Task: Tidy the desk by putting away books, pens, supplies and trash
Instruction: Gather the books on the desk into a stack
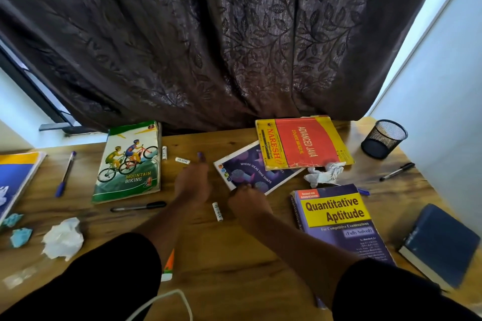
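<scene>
My left hand (pixel 192 182) reaches forward over the middle of the wooden desk (pixel 234 255). It is blurred, and a small purple pen-like thing (pixel 200 156) sticks out past its fingertips. My right hand (pixel 247 200) has its fingers curled on the near edge of a purple booklet (pixel 251 168), which lies partly under the red and yellow Advanced Java book (pixel 300 143). A Mountain Biking book (pixel 130 161) lies to the left and a Quantitative Aptitude book (pixel 339 224) to the right. A black mesh pen cup (pixel 383 138) stands at the far right corner.
On the desk lie a blue pen (pixel 65 174), two black pens (pixel 138 206) (pixel 396 171), three small white cylinders (pixel 217 211) (pixel 164 153) (pixel 182 160), two crumpled tissues (pixel 324 174) (pixel 64 238), blue scraps (pixel 20 237), a dark blue book (pixel 440 242) and a blue-yellow book (pixel 15 177). A curtain hangs behind.
</scene>
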`<state>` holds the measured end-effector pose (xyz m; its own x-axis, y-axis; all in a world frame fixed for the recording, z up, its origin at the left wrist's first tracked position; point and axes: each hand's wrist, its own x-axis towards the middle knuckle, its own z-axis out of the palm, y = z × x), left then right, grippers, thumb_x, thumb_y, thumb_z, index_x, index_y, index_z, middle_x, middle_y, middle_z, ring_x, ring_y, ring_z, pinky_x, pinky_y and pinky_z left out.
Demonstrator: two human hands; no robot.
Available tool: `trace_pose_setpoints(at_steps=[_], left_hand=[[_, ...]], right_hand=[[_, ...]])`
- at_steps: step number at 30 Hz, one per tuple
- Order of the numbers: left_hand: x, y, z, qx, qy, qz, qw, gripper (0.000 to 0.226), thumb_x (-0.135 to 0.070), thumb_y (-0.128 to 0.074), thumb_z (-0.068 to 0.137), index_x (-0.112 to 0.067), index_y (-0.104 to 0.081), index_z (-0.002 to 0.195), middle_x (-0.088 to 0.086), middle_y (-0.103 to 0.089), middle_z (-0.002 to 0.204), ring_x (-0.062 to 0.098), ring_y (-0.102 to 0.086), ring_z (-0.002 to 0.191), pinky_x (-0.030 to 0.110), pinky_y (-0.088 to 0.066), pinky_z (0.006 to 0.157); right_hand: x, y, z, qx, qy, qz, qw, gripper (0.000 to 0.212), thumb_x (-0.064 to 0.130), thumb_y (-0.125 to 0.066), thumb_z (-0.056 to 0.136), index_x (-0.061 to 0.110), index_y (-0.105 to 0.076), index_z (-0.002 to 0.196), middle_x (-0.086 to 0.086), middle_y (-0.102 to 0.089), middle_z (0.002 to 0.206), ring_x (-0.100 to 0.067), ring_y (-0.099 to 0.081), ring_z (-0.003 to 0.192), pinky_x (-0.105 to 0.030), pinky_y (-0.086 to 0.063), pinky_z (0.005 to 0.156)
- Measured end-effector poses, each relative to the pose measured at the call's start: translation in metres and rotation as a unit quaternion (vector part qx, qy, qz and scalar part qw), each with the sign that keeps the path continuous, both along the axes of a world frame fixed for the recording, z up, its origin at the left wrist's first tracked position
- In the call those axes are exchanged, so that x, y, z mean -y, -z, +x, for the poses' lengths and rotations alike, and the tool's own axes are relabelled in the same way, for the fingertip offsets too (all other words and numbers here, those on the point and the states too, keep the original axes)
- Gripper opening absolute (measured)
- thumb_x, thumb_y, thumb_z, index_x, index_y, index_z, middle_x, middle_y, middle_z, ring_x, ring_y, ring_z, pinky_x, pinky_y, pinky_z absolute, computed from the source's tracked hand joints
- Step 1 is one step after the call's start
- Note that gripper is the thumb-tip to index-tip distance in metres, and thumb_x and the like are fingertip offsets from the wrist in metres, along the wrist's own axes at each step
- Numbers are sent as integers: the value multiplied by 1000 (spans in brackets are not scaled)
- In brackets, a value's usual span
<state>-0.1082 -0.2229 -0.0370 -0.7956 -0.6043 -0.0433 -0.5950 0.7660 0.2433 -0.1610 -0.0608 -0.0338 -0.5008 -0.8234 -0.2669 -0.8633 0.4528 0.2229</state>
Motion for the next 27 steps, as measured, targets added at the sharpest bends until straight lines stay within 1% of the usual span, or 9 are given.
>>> trace_pose_setpoints(at_steps=[4,8,12,14,16,18,20,23,27], left_hand=[[2,-8,3,27,4,-22,999,22,-25,-66,92,-15,-63,112,8,-68,107,27,-67,97,38,-59,74],[-1,-12,-7,-25,14,-40,999,28,-37,-61,96,-16,-63,114,8,-67,109,26,-67,99,38,-59,78],[-11,-7,-33,-37,24,-17,999,36,-43,-54,100,-13,-65,118,11,-68,119,31,-64,113,46,-53,100],[-19,-6,-46,-6,0,7,1000,38,-44,-49,102,-12,-67,113,12,-70,119,32,-63,118,52,-38,117],[-25,-11,-56,2,-49,49,998,43,-43,-44,104,-9,-67,118,15,-68,126,33,-59,126,50,-27,123],[-23,-15,-64,10,-76,82,994,43,-40,-44,105,-7,-65,123,16,-66,131,34,-58,128,48,-31,121],[-12,-10,-73,1,-90,128,988,36,-39,-50,98,-11,-66,114,12,-70,123,33,-66,116,50,-43,112],[2,1,-91,-36,-110,205,972,17,-31,-62,82,-17,-63,91,12,-73,105,32,-74,89,47,-64,79],[-24,-60,-81,-131,-97,206,965,6,-17,-72,86,-16,-67,84,5,-72,86,17,-67,68,26,-54,58]], right_hand=[[-3,-4,3,17,-2,3,1000,39,10,-65,97,0,-57,133,-20,-64,125,-39,-63,116,-49,-57,90],[-9,-9,-2,47,29,-46,997,41,13,-58,102,1,-49,139,-20,-63,130,-38,-63,117,-46,-56,90],[-17,-14,-6,51,68,-136,987,37,11,-48,104,3,-43,140,-19,-63,130,-37,-65,114,-43,-54,90],[-21,-14,-7,50,81,-184,978,38,13,-49,103,4,-43,139,-18,-65,125,-36,-67,110,-41,-55,84],[-27,-14,-9,56,93,-221,969,35,14,-51,102,5,-48,136,-17,-68,119,-34,-70,102,-37,-53,73],[-33,-10,-12,50,88,-256,961,32,16,-51,101,6,-54,131,-16,-71,111,-33,-72,92,-34,-49,65],[-38,-6,-13,69,86,-290,951,27,22,-49,102,7,-60,122,-15,-71,107,-34,-72,86,-36,-54,64],[-43,0,-15,98,122,-341,927,30,34,-43,103,13,-64,103,-11,-72,96,-33,-71,78,-34,-51,59],[-39,1,-25,119,185,-413,884,30,35,-44,102,13,-65,98,-10,-67,94,-28,-67,79,-28,-39,59]])
